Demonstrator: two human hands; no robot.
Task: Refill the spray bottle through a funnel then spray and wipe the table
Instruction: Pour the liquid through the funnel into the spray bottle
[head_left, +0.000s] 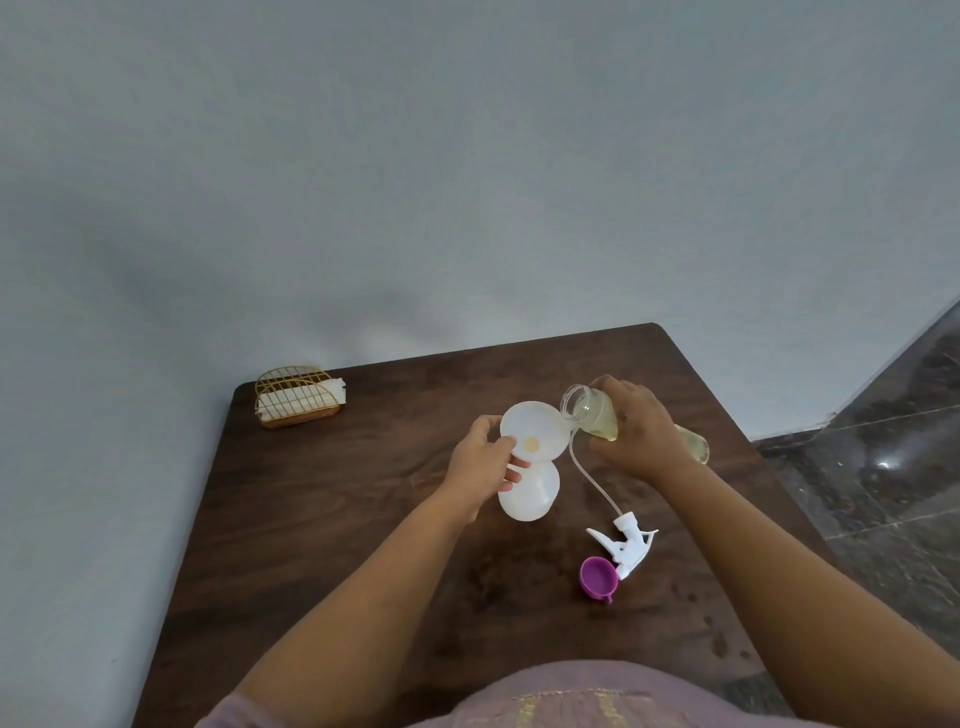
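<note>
A white funnel (537, 423) sits in the mouth of a white spray bottle (530, 496) standing mid-table. My left hand (480, 465) grips the funnel's near rim and the bottle's neck. My right hand (641, 434) holds a clear refill bottle (592, 410) of yellowish liquid, tilted with its open mouth at the funnel's right rim. A little yellow liquid shows at the funnel's centre. The white trigger sprayer head (628, 545) lies on the table to the right, and its dip tube curves up towards the funnel.
A purple cap (598, 578) lies beside the sprayer head. A gold wire napkin holder (296, 397) with white tissues stands at the back left corner of the dark wooden table (337, 519). A wall rises behind, and dark tiled floor lies to the right.
</note>
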